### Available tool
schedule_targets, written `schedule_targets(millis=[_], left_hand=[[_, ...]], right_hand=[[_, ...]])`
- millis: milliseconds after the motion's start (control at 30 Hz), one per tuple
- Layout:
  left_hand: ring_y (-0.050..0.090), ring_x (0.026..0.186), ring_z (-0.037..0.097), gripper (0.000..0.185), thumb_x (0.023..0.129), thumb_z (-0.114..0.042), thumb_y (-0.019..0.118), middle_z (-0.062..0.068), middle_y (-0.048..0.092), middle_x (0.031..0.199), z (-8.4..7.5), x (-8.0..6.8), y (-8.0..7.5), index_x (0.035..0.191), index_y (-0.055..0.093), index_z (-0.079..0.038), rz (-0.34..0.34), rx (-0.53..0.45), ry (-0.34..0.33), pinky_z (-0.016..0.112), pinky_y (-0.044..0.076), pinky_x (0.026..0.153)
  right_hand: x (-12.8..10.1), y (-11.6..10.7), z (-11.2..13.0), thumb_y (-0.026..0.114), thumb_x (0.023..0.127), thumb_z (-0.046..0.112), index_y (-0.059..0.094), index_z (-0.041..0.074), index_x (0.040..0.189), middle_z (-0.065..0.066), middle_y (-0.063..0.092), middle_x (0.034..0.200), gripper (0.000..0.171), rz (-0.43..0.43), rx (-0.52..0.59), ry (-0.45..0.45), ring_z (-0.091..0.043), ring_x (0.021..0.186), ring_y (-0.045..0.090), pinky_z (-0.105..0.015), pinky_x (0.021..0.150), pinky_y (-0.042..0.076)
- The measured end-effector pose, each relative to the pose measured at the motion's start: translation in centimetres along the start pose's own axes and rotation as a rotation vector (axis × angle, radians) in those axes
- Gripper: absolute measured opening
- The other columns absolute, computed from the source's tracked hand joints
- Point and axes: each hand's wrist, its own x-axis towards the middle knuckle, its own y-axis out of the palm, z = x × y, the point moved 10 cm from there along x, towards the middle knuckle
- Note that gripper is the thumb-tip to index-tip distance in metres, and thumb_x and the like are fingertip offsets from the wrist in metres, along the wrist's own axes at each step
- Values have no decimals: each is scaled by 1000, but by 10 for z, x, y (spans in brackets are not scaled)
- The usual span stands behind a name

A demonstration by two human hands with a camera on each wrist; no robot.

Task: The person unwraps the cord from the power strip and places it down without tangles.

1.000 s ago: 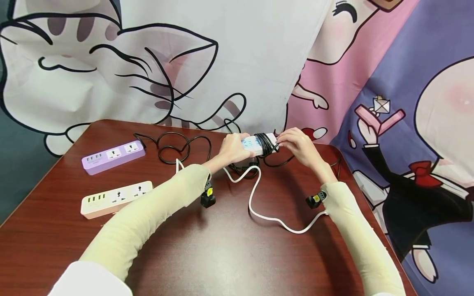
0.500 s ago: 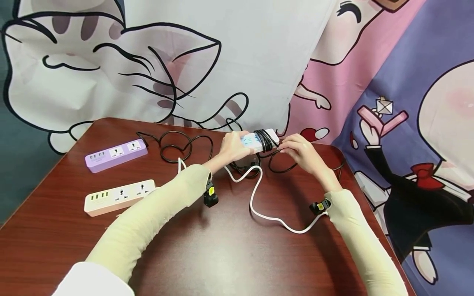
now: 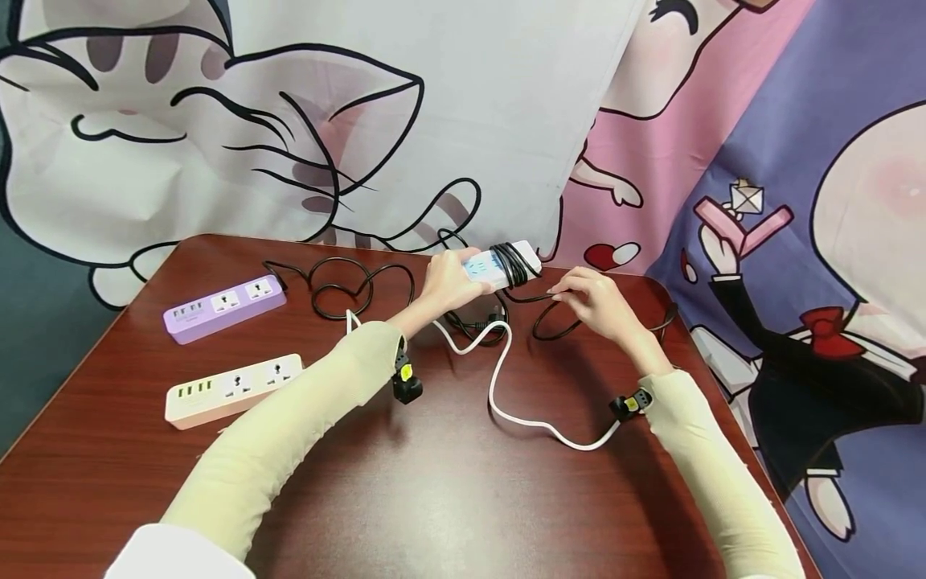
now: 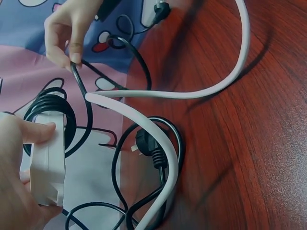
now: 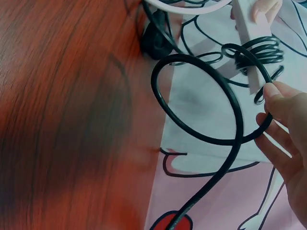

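My left hand (image 3: 450,281) grips one end of a white power strip (image 3: 481,268) with a blue-tinted socket face, raised over the back of the table. Several turns of black cord (image 3: 512,265) are wound round its other end. To the right, my right hand (image 3: 595,301) pinches the same cord between thumb and fingertips. In the right wrist view the pinched cord (image 5: 238,122) forms a big loose loop beside the strip. The left wrist view shows the thumb (image 4: 41,132) pressed on the strip's side, just below the coils.
A purple power strip (image 3: 224,308) and a cream one (image 3: 233,389) lie on the left of the table (image 3: 434,498). A white cable (image 3: 499,386) curves across the middle. A black plug (image 4: 146,142) and loose black cords lie beneath my hands. A printed cloth (image 3: 506,121) hangs behind.
My right hand has moved slightly right and down, away from the strip, drawing out a length of black cord. The left hand keeps its grip, with the strip tilted a little higher.
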Motion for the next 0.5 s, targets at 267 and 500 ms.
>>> schedule_targets(millis=[267, 500], left_hand=[[62, 93, 25, 65, 71, -32, 80, 11, 69, 114, -6, -1, 0, 131, 60, -14, 2, -22, 24, 36, 46, 79], [62, 91, 26, 64, 69, -30, 81, 11, 70, 110, -11, -4, -1, 129, 62, -16, 3, -19, 28, 35, 47, 77]], right_hand=[[-6, -2, -18, 74, 81, 2, 74, 10, 86, -3, 69, 83, 9, -13, -83, 120, -12, 68, 53, -23, 63, 36], [-9, -7, -38, 75, 81, 7, 75, 7, 85, -5, 70, 83, 4, -38, -138, 277, -13, 65, 52, -24, 61, 38]])
